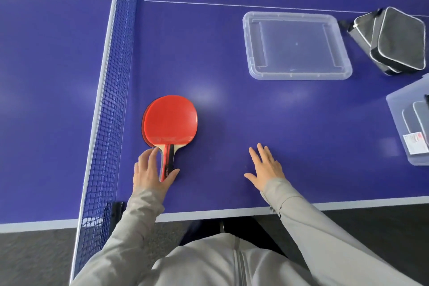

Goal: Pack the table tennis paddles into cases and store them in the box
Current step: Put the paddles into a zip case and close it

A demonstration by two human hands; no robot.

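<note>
Two red table tennis paddles [170, 119] lie stacked on the blue table beside the net, handles toward me. My left hand [151, 172] curls around the handles, fingers on the left side and thumb on the right. My right hand [265, 167] rests flat on the table, fingers spread, holding nothing. Two black cases with white piping [394, 40] lie stacked at the far right. A clear plastic box [399, 123] stands at the right edge with grey cases inside it.
A clear plastic lid [296, 45] lies flat on the table behind my right hand. The net [111, 100] runs front to back just left of the paddles. The table's white front edge [209, 213] is close to my body.
</note>
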